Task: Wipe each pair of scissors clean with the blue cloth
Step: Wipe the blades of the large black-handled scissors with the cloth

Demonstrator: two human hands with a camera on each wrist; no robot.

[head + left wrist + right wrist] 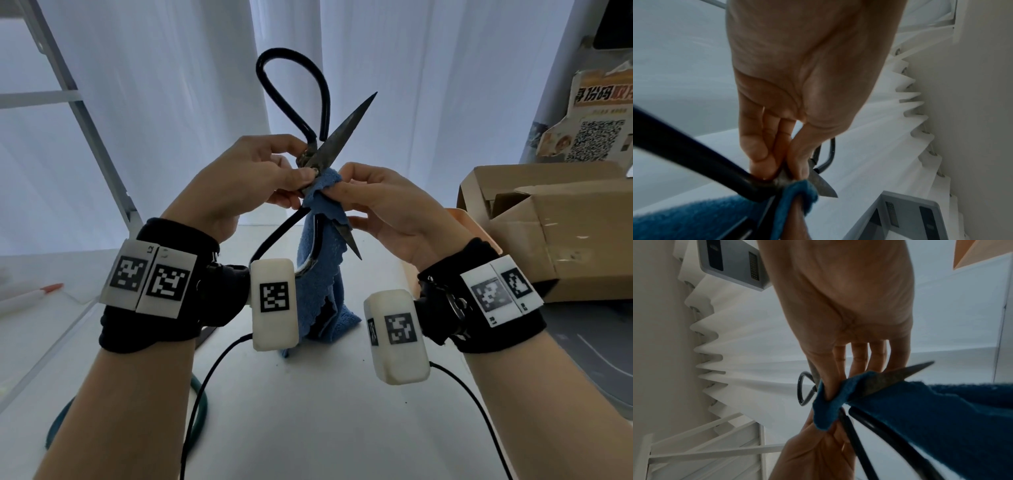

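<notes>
Scissors (337, 137) mid-wipe: our left hand (239, 181) pinches pivot, right (383, 205) clamps cloth (322, 291) on blade; next, slide toward 5 o'clock tip.

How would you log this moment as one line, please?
left hand pinches scissors at pivot | right hand presses blue cloth on blade | blades open

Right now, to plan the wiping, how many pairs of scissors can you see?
1. The scissors are held up over the table, blades spread, left hand pinching the pivot, right hand pressing the blue cloth on the lower blade. Others may lie out of view.
</notes>
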